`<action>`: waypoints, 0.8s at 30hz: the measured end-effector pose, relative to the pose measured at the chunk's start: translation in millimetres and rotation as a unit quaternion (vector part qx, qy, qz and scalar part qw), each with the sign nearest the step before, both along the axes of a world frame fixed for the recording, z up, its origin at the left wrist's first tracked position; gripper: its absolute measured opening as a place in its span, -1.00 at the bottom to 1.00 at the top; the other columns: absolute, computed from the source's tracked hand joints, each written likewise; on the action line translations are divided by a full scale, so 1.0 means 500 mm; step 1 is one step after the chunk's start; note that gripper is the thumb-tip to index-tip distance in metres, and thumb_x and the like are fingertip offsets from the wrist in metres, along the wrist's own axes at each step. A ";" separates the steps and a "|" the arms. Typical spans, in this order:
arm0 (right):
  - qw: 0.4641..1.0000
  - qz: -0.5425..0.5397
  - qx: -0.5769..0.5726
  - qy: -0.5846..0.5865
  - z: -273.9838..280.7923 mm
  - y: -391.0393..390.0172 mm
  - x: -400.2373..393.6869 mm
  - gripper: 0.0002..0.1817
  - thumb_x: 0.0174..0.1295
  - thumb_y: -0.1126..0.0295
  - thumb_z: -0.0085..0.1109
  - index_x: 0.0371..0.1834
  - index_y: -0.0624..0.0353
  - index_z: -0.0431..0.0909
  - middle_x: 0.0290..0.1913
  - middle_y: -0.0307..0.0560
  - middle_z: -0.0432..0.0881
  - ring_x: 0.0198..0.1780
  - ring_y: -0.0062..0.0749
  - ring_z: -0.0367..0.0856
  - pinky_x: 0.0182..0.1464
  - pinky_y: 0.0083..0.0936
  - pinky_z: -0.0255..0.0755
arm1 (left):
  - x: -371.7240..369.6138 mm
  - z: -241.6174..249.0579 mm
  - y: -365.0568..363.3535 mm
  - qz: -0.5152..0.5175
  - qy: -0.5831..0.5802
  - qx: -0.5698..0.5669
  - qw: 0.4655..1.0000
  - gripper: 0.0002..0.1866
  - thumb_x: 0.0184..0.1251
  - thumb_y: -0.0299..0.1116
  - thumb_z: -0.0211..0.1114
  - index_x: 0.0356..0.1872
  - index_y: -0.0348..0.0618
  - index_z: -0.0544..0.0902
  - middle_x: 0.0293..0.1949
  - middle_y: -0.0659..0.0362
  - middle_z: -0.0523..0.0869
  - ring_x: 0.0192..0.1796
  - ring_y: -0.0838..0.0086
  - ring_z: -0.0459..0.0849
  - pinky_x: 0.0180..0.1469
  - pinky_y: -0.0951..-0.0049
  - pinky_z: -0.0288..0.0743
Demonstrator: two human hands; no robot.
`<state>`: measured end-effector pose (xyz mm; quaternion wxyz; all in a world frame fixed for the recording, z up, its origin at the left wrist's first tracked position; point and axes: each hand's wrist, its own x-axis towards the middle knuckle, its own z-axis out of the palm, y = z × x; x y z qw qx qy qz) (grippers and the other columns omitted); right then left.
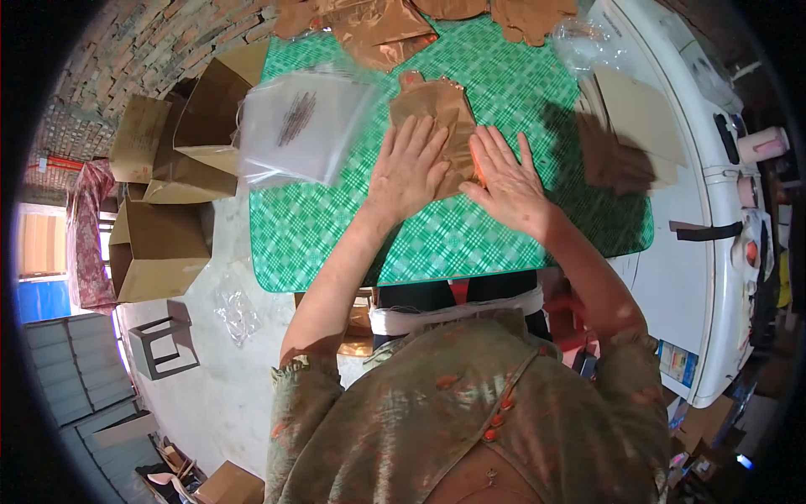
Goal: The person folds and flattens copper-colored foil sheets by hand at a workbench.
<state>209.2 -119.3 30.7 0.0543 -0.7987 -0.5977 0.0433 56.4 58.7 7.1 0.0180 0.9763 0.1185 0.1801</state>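
A brown, glossy, thin item (432,101) lies flat on the green checked tabletop (445,248). My left hand (409,168) rests on its left part, palm down with the fingers spread. On its right edge lies my right hand (510,179), also flat, with thumb and little finger apart from the other fingers. Between the two hands the brown material shows creases. A stack of clear plastic bags (306,126) with dark print is to the left of my left hand. More brown items (382,29) lie along the table's far edge.
Open cardboard boxes (218,105) stand left of the table. Flat cardboard pieces (638,118) and crumpled clear plastic (585,46) are at the right, beside a long white surface (693,277). A grey frame (164,344) sits on the floor at the lower left.
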 end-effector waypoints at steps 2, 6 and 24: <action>1.000 0.000 0.025 -0.013 -0.022 -0.002 0.025 -0.07 0.58 -0.20 -0.09 0.74 0.32 0.04 0.79 0.09 -0.02 0.82 -0.16 -0.22 0.75 0.15 -0.51 | -0.001 0.005 -0.002 0.010 0.038 -0.012 0.999 -0.36 0.71 0.04 -0.02 0.65 -0.02 0.36 0.68 0.03 0.30 0.74 0.09 0.13 0.75 -0.02 -0.13; 0.997 0.009 0.051 -0.063 -0.013 0.027 0.050 -0.13 0.61 -0.15 -0.14 0.74 0.29 0.07 0.79 0.04 0.02 0.82 -0.18 -0.20 0.74 0.16 -0.53 | -0.002 0.007 -0.002 0.007 0.039 -0.011 0.999 -0.35 0.71 0.07 -0.03 0.65 -0.01 0.35 0.68 0.02 0.29 0.74 0.07 0.10 0.75 -0.03 -0.15; 0.989 0.018 0.048 -0.137 0.016 0.219 0.162 -0.36 0.61 -0.04 -0.06 0.51 0.23 0.40 0.57 0.03 0.40 0.63 0.00 0.21 0.63 0.15 0.02 | -0.001 0.000 -0.003 0.019 0.045 -0.036 0.998 -0.35 0.70 0.07 -0.02 0.66 0.02 0.35 0.71 0.05 0.23 0.75 -0.01 0.04 0.76 -0.06 -0.19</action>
